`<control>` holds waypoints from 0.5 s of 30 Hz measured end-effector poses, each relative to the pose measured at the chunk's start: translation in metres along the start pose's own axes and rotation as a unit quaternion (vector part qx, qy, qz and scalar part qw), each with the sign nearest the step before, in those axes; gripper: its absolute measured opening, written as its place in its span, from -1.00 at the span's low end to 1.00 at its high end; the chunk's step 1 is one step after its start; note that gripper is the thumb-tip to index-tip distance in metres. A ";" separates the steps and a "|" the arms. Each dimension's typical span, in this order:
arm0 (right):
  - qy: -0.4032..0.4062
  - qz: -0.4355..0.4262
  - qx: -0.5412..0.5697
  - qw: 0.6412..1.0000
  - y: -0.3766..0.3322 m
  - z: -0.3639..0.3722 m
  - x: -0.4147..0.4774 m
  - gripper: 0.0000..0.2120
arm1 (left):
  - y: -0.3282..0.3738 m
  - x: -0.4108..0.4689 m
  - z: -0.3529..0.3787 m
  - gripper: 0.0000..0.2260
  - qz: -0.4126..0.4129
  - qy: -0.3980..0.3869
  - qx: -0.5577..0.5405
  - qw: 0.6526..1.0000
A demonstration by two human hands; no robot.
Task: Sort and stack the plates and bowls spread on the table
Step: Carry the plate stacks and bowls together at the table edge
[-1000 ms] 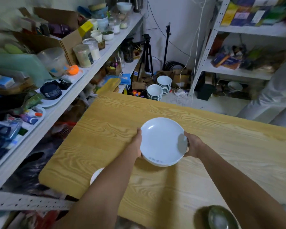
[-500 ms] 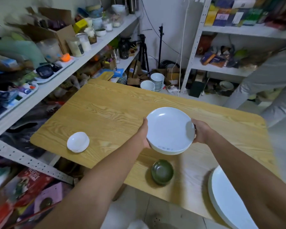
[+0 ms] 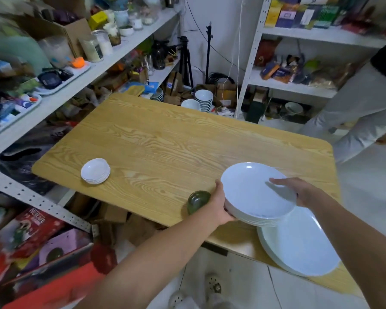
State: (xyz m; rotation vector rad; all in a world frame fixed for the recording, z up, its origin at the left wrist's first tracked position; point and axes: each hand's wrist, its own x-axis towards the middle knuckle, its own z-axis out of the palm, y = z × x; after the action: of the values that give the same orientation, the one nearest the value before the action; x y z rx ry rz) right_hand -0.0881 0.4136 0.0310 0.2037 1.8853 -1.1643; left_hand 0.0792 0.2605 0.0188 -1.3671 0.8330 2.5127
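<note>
fingers of your left hand (image 3: 218, 206) wrap one rim, right hand (image 3: 299, 190) digits lie straight over the opposite rim, underside unseen, holding the stack of white deep plates (image 3: 250, 195) over larger plates (image 3: 299, 248) at the table (image 3: 165, 152) edge; likely heavy, slick, brittle: support both rims from beneath.

Soft, even light comes from above. The stack of plates (image 3: 250, 192) between the hands carries a small bright spot near its far rim, and the right hand (image 3: 299, 190) throws a grey shadow on it. Far left of the left hand (image 3: 218, 208), the shelves (image 3: 54, 99) and red boxes (image 3: 31, 228) are smeared by blur; straight lines bend there.
</note>
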 end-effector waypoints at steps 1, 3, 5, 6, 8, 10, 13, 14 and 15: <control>-0.019 0.008 -0.003 1.000 0.007 -0.004 0.003 -0.68 | -0.007 -0.001 0.000 -0.39 0.003 0.010 0.002 1.000; -0.067 -0.001 -0.008 0.998 0.017 -0.009 0.007 -0.54 | -0.017 0.003 0.000 -0.38 0.010 0.016 -0.011 1.000; -0.115 -0.024 -0.035 0.992 0.021 -0.014 0.011 -0.37 | -0.028 0.009 -0.002 -0.35 0.020 0.020 -0.022 0.999; -0.131 -0.035 -0.054 0.989 0.022 -0.015 0.012 -0.32 | -0.033 0.011 -0.001 -0.36 0.024 0.022 -0.027 0.999; -0.144 -0.056 -0.083 0.984 0.021 -0.017 0.014 -0.29 | -0.042 0.010 0.000 -0.34 0.029 0.034 -0.050 0.998; -0.148 -0.071 -0.091 0.982 0.021 -0.020 0.016 -0.28 | -0.055 0.011 -0.002 -0.31 0.031 0.050 -0.079 0.995; -0.144 -0.078 -0.079 0.983 0.021 -0.025 0.023 -0.25 | -0.068 0.007 -0.010 -0.29 0.042 0.056 -0.112 0.991; -0.143 -0.077 -0.075 0.984 0.021 -0.026 0.025 -0.26 | -0.071 0.006 -0.015 -0.28 0.045 0.055 -0.114 0.991; -0.141 -0.077 -0.071 0.984 0.021 -0.025 0.026 -0.32 | -0.073 0.003 -0.019 -0.27 0.042 0.060 -0.113 0.991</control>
State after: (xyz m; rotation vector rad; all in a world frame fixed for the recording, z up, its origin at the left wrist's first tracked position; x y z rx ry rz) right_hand -0.1068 0.4372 0.0025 -0.1818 1.7441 -1.0926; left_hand 0.1198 0.3109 -0.0206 -1.5975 0.6556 2.6804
